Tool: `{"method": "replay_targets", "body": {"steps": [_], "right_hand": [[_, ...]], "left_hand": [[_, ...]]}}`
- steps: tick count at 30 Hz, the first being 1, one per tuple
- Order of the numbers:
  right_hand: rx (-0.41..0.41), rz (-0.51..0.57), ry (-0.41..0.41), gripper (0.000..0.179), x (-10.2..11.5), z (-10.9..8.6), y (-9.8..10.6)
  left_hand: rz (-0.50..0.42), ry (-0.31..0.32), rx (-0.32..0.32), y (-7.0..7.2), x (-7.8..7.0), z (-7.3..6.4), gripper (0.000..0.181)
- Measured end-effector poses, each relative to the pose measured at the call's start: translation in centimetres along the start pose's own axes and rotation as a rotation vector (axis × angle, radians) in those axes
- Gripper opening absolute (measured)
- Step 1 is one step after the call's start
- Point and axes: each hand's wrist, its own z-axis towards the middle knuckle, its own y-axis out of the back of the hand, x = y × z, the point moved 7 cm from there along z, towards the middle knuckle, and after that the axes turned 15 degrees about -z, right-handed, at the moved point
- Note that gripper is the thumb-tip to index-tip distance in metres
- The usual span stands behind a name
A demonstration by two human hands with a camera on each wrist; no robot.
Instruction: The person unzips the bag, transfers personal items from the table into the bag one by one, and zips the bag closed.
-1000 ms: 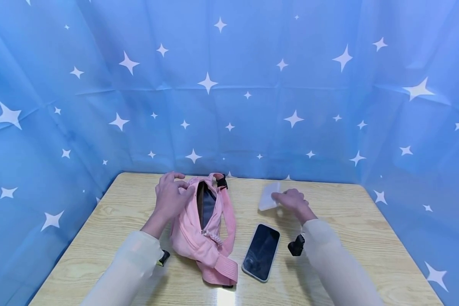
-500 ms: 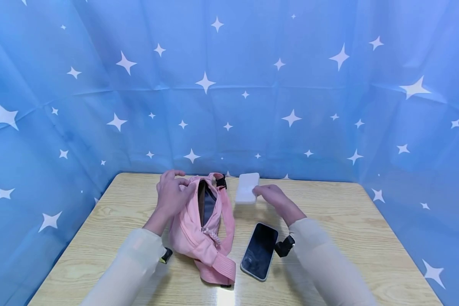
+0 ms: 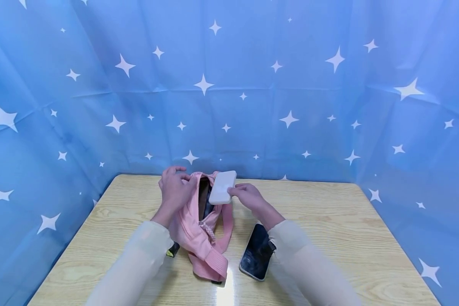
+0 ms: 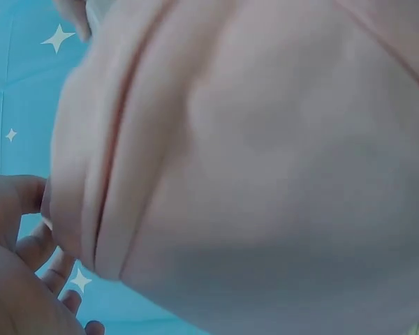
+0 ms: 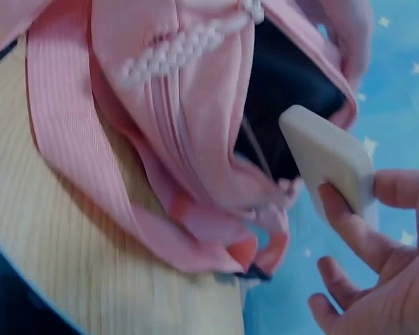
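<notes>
A pink waist bag (image 3: 189,229) lies on the table, its zip undone and the dark lining showing. My left hand (image 3: 176,187) pinches the left edge of its opening between thumb and fingers; the left wrist view shows these fingers at the fabric (image 4: 195,153). In my right hand (image 3: 248,197) is a flat white rounded block (image 3: 222,187), like a power bank, pinched by one end. Its far end overlaps the bag's opening in the head view. The right wrist view shows the block (image 5: 328,153) tilted, with its tip at the dark opening (image 5: 286,91).
A smartphone (image 3: 255,255) with a dark screen lies right of the bag, partly under my right wrist. The bag's strap (image 3: 225,229) loops out on its right side. A blue star-patterned curtain (image 3: 229,106) stands behind the wooden table (image 3: 329,229).
My right hand has carried the white block leftward from the table's back right to the bag's opening. My left hand keeps its pinch on the bag's edge.
</notes>
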Motion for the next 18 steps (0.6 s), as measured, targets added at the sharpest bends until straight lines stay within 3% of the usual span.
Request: {"method": "replay_targets", "body": {"steps": [7,13,18], "right_hand": [[-0.094,0.032,0.038,0.044,1.8,0.1,-1.8],[-0.232,-0.187,0.04,0.033,2.8,-0.1,-2.8],[-0.275,-0.327,0.068,0.034,3.0,0.1,-3.9]], "left_hand": [[-0.002,0.041,-0.045,-0.7,-0.8,0.5,0.026],[-0.014,0.07,-0.068,-1.0,-0.9,0.6,0.026],[-0.03,0.067,-0.052,-1.1,-0.9,0.5,0.026]]}}
